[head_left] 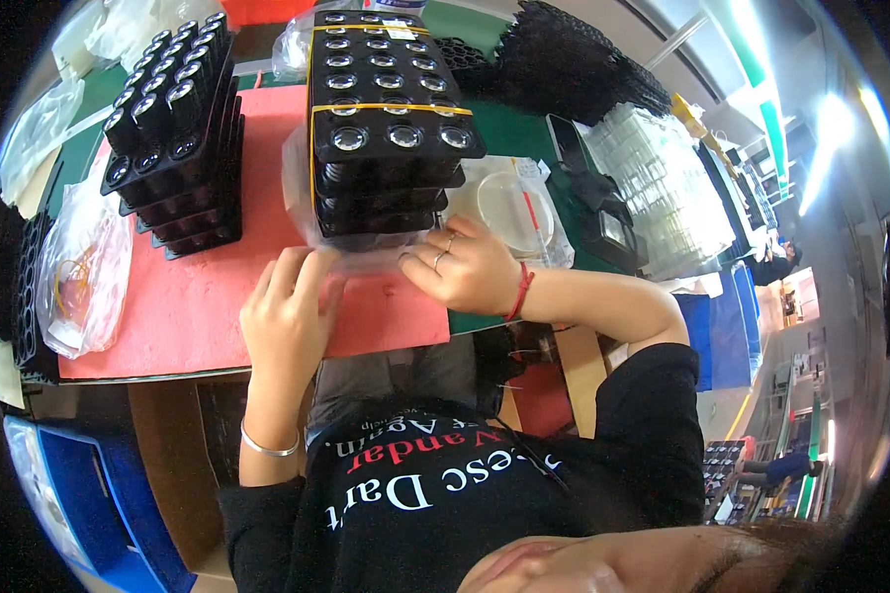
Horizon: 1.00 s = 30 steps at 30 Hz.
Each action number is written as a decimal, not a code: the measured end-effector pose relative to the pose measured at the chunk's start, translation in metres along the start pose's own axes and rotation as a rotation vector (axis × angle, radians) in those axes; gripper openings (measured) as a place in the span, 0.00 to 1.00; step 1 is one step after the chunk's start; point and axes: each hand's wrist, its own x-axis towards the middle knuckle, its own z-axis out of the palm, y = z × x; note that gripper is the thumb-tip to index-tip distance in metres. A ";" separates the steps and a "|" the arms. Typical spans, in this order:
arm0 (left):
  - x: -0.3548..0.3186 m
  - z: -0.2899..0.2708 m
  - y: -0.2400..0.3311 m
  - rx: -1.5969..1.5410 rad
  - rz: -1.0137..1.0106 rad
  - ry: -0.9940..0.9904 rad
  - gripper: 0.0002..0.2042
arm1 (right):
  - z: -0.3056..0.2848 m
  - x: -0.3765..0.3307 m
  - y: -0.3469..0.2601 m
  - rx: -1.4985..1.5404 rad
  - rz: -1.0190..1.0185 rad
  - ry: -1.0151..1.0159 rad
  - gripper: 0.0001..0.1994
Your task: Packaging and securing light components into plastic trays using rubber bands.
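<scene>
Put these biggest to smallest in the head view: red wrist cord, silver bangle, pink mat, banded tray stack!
1. Pink mat
2. Banded tray stack
3. Red wrist cord and silver bangle look too alike to rank

Bare pink mat (188, 326) lies open between the clear bag (107, 262) at left and the left hand (287, 311), narrowing to a lane between the left tray stack (190, 198) and the banded tray stack (386, 178). The banded tray stack blocks the way ahead; a bagged pale disc (497, 195) lies beyond the right hand (465, 269).
</scene>
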 end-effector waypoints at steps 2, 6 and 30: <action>0.003 0.006 -0.001 0.038 0.042 0.079 0.10 | 0.008 -0.006 -0.005 0.036 -0.003 -0.034 0.07; 0.005 0.009 -0.006 0.046 0.068 0.086 0.08 | 0.009 -0.005 -0.004 0.129 0.029 -0.121 0.05; 0.012 -0.019 -0.004 -0.189 -0.196 0.067 0.05 | 0.000 0.005 0.003 0.144 0.000 -0.272 0.08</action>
